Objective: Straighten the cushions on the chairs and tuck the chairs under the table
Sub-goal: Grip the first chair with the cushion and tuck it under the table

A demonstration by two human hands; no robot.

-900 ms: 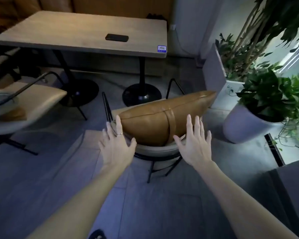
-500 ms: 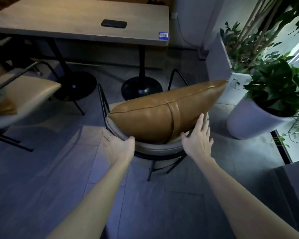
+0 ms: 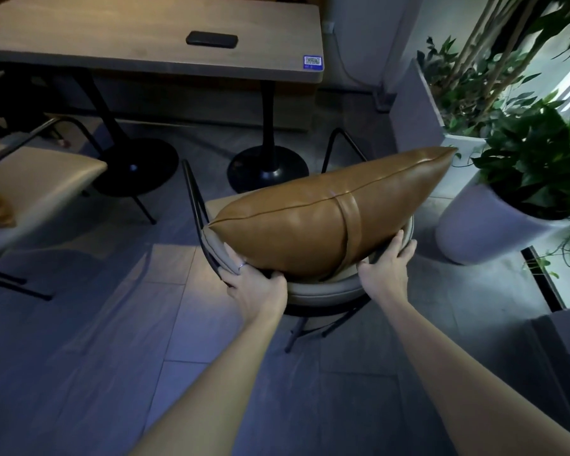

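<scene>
Between both hands' grip (image 3: 323, 274), cushion (image 3: 326, 222) leans.

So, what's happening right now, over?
Left hand and right hand gripping chair back. Brown cushion lies skewed. Table pedestals ahead.

The tan cushion (image 3: 326, 222) hides most of its chair's seat (image 3: 323, 291), and the left frame edge cuts off a second chair (image 3: 40, 189).

dark flat device, maybe a phone (image 3: 211, 39) | blue sticker (image 3: 312, 61) | potted plant (image 3: 527, 179) | tiled floor (image 3: 79, 357)
</scene>
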